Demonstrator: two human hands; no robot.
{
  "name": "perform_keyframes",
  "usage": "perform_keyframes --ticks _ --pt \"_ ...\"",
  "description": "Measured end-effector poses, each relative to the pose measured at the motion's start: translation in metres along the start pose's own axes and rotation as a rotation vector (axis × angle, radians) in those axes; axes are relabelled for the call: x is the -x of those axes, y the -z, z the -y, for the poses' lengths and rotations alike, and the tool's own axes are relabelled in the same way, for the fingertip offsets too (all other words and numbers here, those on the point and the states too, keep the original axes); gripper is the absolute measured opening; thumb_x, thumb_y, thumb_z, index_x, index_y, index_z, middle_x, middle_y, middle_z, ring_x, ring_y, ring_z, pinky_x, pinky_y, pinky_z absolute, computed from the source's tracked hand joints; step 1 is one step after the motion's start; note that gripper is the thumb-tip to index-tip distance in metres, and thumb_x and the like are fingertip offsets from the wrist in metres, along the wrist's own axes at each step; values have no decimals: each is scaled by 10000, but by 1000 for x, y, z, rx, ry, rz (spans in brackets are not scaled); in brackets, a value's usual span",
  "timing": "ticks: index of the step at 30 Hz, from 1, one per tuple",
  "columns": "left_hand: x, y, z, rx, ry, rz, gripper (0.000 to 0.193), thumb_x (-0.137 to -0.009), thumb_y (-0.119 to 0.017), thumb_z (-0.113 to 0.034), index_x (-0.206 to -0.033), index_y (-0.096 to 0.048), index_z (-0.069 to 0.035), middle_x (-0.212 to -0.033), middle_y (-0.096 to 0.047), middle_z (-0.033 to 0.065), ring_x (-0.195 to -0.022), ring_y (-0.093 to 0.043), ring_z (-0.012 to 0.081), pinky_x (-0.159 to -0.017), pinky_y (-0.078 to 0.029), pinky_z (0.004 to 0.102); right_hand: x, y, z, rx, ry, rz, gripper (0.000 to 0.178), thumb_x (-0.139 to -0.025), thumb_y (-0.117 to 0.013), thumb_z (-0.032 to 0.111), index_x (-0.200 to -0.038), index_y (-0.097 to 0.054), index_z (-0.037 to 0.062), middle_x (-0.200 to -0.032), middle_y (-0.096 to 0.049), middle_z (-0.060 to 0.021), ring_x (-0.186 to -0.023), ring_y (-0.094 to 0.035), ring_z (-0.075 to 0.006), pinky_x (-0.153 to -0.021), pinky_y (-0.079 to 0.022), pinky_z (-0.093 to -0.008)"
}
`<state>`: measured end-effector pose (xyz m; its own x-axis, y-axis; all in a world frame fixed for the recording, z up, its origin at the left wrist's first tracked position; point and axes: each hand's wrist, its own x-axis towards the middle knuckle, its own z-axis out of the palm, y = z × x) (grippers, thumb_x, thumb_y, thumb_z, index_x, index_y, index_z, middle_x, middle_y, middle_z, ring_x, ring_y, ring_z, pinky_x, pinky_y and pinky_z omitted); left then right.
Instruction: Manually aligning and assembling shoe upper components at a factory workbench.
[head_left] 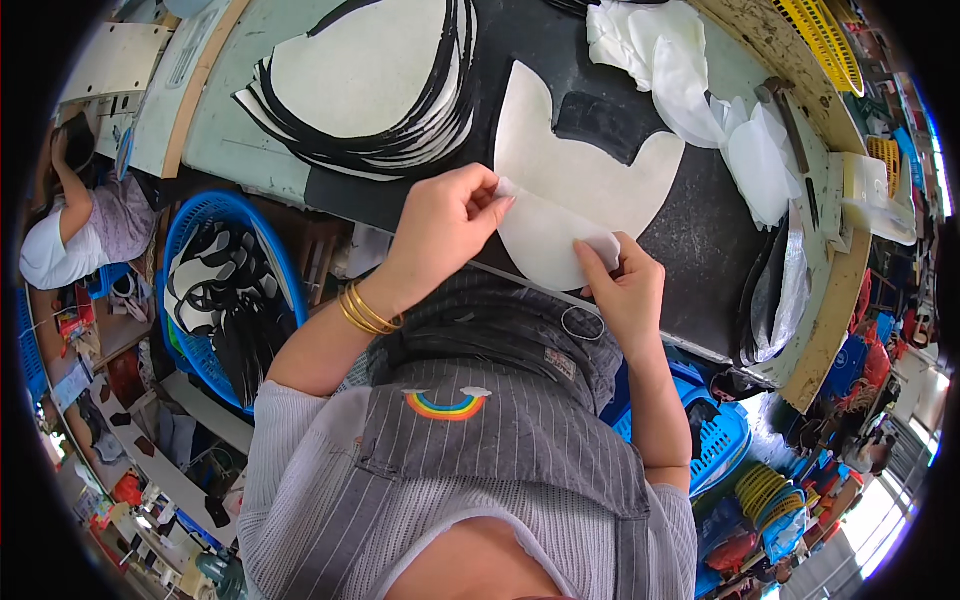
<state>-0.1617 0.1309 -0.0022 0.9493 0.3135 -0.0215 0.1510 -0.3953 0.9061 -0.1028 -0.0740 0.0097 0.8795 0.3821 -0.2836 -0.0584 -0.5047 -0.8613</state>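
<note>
At nine o'clock, a basket (288, 272); at eleven, a stack (365, 75); the left hand (445, 228), pinching a sheet (545, 243) — over the cream piece (600, 170), at one o'clock — and the right hand (632, 295), at three, pinching its other corner.

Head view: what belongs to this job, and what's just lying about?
Likely in the job:
left hand
right hand
pale piece both pinch
black mat
stacked pieces

Apparently lying about:
crumpled white sheets
yellow basket, top right
blue basket, left

Workshop: the workbench (232, 135) carries a stack of cut pieces (360, 75); a blue basket (288, 265) contains more cut parts (245, 345); a co-worker (112, 222) is present at left.
</note>
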Motion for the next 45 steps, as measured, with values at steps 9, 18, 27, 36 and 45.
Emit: perform_keyframes --ticks 9,18,27,36,45 --pt "21 -16 -19 -548 -642 308 587 -751 -679 -401 -1213 -549 -63 -1270 -474 120 -1203 -427 340 -1038 -321 468 -3 0 -3 668 435 -327 249 -797 -682 211 -755 -518 29 -613 -583 -123 -515 -605 -256 -462 -462 -353" --pt "11 -36 -31 -730 -738 391 714 -716 -616 -600 -1294 -518 -193 -1412 -385 61 -1299 -293 399 -1049 -165 637 -12 92 -19 730 259 -526 178 -825 -643 193 -844 -539 50 -724 -603 -122 -644 -607 -313 -560 -476 -398" --pt "-67 -74 -86 -368 -831 329 235 -816 -646 -227 -915 -622 -15 -1021 -605 110 -966 -557 289 -841 -451 378 -96 162 -44 847 176 -620 417 -758 -705 217 -1058 -542 -23 -933 -626 -217 -873 -590 -391 -796 -474 -433" --pt "-163 -120 -132 304 -517 381 308 -843 -681 -164 -1080 -569 -3 -981 -606 54 -836 -551 116 -698 -457 232 -53 150 -7 209 445 -340 157 -828 -595 -18 -984 -581 -16 -844 -595 -136 -704 -599 -258 -658 -471 -296" --pt "-34 4 -49 386 204 382 194 -847 -635 -44 -1024 -555 -30 -840 -531 -35 -730 -481 12 -656 -403 167 -21 76 -1 -244 115 143 279 -810 -670 26 -1076 -585 21 -842 -616 -22 -641 -534 -46 -544 -429 -194"
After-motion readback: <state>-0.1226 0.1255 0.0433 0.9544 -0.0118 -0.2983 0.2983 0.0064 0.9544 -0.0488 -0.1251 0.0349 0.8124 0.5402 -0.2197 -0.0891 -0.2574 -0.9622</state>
